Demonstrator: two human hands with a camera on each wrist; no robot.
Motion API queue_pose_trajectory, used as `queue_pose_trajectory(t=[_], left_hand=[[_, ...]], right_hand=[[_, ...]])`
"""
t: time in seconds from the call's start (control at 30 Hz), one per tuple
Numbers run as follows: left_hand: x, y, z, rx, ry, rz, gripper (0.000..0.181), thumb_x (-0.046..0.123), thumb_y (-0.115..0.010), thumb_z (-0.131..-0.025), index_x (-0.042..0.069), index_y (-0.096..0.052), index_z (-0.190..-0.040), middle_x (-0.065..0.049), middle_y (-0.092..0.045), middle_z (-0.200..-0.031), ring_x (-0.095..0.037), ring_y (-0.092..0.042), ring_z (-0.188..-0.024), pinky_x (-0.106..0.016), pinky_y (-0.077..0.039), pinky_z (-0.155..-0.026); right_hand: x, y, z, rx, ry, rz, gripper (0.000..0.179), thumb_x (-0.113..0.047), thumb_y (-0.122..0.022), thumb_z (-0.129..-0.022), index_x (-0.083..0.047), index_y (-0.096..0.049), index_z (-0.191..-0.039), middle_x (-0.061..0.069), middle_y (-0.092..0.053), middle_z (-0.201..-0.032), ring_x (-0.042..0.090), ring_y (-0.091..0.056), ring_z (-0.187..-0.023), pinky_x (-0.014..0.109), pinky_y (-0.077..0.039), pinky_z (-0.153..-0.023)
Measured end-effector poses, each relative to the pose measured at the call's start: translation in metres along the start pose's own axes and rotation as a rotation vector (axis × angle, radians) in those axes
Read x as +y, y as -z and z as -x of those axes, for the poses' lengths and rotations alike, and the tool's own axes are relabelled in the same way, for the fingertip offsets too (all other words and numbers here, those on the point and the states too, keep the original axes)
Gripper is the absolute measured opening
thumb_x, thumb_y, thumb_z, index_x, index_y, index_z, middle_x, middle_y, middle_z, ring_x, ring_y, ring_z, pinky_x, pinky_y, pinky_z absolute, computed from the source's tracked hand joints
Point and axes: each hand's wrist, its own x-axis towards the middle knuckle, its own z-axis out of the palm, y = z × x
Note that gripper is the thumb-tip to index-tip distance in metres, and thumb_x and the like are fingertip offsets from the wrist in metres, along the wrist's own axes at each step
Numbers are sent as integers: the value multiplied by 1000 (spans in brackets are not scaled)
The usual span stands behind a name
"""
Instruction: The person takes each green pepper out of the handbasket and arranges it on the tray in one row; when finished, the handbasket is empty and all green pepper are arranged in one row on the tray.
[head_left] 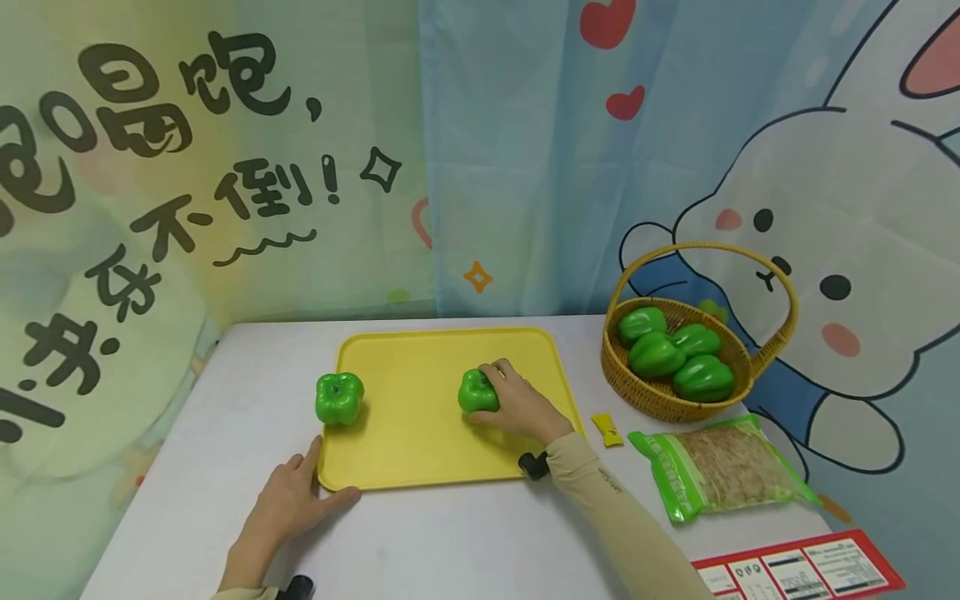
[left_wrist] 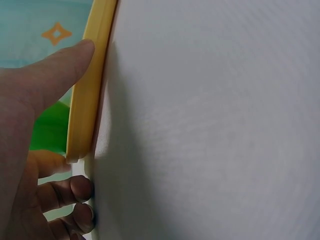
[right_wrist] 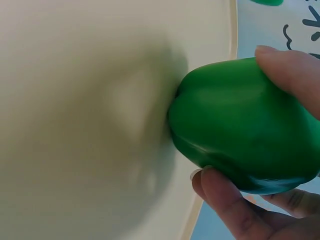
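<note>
My right hand (head_left: 521, 406) grips a green bell pepper (head_left: 477, 392) over the right half of the yellow tray (head_left: 412, 454). In the right wrist view, thumb and fingers hold the pepper (right_wrist: 240, 125) from opposite sides, its end at or just above the tray surface. My left hand (head_left: 291, 498) rests at the tray's near left corner, thumb along the front edge and fingers by the left side. The left wrist view shows that thumb (left_wrist: 65, 70) touching the tray rim (left_wrist: 82, 110). A second green bell pepper (head_left: 340, 398) sits at the tray's left edge.
A wicker basket (head_left: 637, 387) with several green peppers (head_left: 656, 356) stands at the back right. Right of the tray lie a small yellow packet (head_left: 607, 430), a green-edged food bag (head_left: 723, 467) and a red-bordered sheet (head_left: 802, 571). A printed curtain (head_left: 495, 208) hangs behind the table.
</note>
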Motion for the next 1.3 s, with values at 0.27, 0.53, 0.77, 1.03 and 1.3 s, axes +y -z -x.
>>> queue_pose_trajectory(t=[0.27, 0.53, 0.77, 1.03, 1.3], left_hand=[[-1, -1, 0, 11, 0, -10, 120, 77, -66, -77, -3, -27, -156, -30, -56, -132, -48, -57, -117, -63, -50, -97], [0, 0, -2, 15, 7, -5, 121, 79, -66, -76, -2, -28, -156, -29, -57, -130, -45, -59, -115, -62, -50, -97], [-1, -3, -2, 7, 23, 4, 121, 80, -66, -75, -1, -27, -157, -31, -55, -134, -48, -57, -119, -64, -49, -97], [0, -1, -1, 8, 25, -10, 120, 79, -66, -76, -1, -28, -156, -30, -55, -134, -48, -57, -119, -64, -50, -97], [-1, -3, -2, 12, 22, -11, 120, 80, -66, -75, -1, -29, -156, -29, -56, -133, -47, -58, -118, -64, -50, -96]], right_hand=[[-24, -18, -20, -28, 41, -25, 78, -46, -76, -87, -13, -41, -149, 15, -50, -137, 30, -61, -111, 45, -56, -92], [-46, -33, -40, -61, 95, -18, 79, -48, -74, -89, -15, -38, -151, 12, -46, -141, 26, -61, -112, 41, -56, -92], [-67, -48, -53, -84, 148, 13, 79, -49, -72, -91, -14, -37, -152, 12, -48, -138, 22, -62, -109, 35, -56, -90], [-89, -58, -63, -90, 165, 36, 78, -49, -71, -91, -15, -37, -152, 11, -48, -139, 21, -62, -109, 32, -57, -89], [-95, -62, -67, -93, 157, 35, 79, -50, -71, -91, -16, -36, -152, 11, -47, -140, 21, -62, -110, 32, -57, -89]])
